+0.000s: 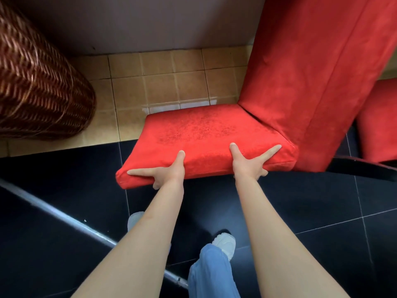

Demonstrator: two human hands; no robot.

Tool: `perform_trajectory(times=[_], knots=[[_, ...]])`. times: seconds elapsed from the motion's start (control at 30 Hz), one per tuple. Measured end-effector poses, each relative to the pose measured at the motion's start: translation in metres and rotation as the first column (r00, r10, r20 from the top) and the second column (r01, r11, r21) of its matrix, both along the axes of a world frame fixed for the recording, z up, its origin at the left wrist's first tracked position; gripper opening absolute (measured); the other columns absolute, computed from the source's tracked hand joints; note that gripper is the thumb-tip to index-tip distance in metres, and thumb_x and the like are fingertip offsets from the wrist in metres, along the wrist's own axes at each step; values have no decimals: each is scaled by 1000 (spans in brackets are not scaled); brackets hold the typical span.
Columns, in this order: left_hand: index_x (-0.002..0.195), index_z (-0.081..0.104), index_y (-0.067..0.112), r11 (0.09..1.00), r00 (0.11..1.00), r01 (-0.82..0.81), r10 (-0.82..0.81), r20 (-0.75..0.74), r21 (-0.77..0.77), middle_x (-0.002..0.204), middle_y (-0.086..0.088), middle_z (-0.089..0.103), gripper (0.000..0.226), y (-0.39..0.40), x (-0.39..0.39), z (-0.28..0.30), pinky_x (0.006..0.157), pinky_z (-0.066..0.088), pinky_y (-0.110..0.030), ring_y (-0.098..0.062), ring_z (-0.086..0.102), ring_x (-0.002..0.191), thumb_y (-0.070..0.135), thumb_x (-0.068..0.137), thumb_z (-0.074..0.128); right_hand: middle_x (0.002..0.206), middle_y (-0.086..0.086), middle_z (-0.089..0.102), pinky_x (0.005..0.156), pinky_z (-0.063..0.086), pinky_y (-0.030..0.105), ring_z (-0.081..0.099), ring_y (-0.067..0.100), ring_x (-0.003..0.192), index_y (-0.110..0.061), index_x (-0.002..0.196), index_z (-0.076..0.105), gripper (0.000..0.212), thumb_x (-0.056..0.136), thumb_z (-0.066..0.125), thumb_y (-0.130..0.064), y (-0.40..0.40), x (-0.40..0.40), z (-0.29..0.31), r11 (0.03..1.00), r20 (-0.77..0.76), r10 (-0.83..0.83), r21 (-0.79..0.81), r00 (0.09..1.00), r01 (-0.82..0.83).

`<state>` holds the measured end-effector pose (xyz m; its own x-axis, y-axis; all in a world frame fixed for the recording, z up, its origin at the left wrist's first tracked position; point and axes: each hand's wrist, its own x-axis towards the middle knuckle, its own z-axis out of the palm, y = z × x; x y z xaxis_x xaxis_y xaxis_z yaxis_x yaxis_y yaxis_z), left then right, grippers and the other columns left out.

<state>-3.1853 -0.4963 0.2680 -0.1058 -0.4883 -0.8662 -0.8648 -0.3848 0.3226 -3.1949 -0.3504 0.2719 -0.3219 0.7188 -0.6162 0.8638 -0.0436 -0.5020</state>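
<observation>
Red seat cushion (206,134): lies flat, held over the black floor tiles (64,190), far right edge against an upright red pad (311,72). Left grip (166,174): clamps the near edge, thumb on top, forefinger stretched along the front face, other fingers beneath. Right grip (247,166): same hold, nearer the right corner. Wicker basket (36,82): at left, on tan tiles (161,82). Metal pole (64,216): slants across the black floor.

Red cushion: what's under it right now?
The lower fingers of the left hand and right hand curl under the near edge of the red cushion. Around it show black floor tiles and beige tiles; whatever lies beneath its middle is covered.
</observation>
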Motion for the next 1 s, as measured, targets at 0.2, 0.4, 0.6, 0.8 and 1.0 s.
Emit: perform_trajectory(times=[0.2, 0.4, 0.6, 0.8, 1.0], knots=[[141, -39, 24, 989, 993, 52, -66, 101, 139, 135, -19, 48, 139, -13, -7, 0, 105, 37, -59, -41, 56, 113, 43, 73, 80, 146, 33, 12, 81, 44, 37, 51, 24, 67, -57, 138, -25, 124, 70, 79, -51, -2, -4, 7, 1000, 64, 18, -16, 998, -17], [140, -40, 28, 997, 996, 15, -21, 87, 71, 139, -18, 43, 141, -8, -8, 4, 104, 43, -53, -36, 53, 118, 41, 71, 83, 149, 39, -18, 111, 15, 59, 12, 45, 143, -51, 143, -20, 119, 71, 74, -61, -4, -9, 11, 987, 201, 124, 75, 972, -142], [141, -36, 35, 993, 997, 42, -34, 73, -113, 138, -31, 35, 142, 3, -5, 15, 96, 42, -41, -40, 52, 114, 44, 67, 85, 154, 26, -25, 113, -1, 60, -18, 34, 145, -49, 150, 1, 98, 72, 52, -79, 7, -2, 10, 825, 408, 392, 241, 825, -511], [153, -10, 27, 868, 910, 414, -400, 107, -273, 154, -27, -22, 120, 2, 12, 19, 115, 20, -56, -46, 8, 144, 52, 74, 76, 160, 18, -4, 115, 3, 55, -8, 37, 146, -30, 149, 31, 87, 76, 53, -72, 26, -13, 10, 562, 484, 606, 300, 631, -771], [149, 30, 31, 303, 402, 852, -901, 164, -428, 162, -5, 9, 91, -5, 26, 24, 115, 2, -57, -25, -5, 149, 59, 73, 72, 156, 17, 23, 115, 5, 53, 6, 38, 146, -16, 145, 41, 82, 81, 52, -67, 40, -20, 14, 407, 452, 745, 276, 491, -871]])
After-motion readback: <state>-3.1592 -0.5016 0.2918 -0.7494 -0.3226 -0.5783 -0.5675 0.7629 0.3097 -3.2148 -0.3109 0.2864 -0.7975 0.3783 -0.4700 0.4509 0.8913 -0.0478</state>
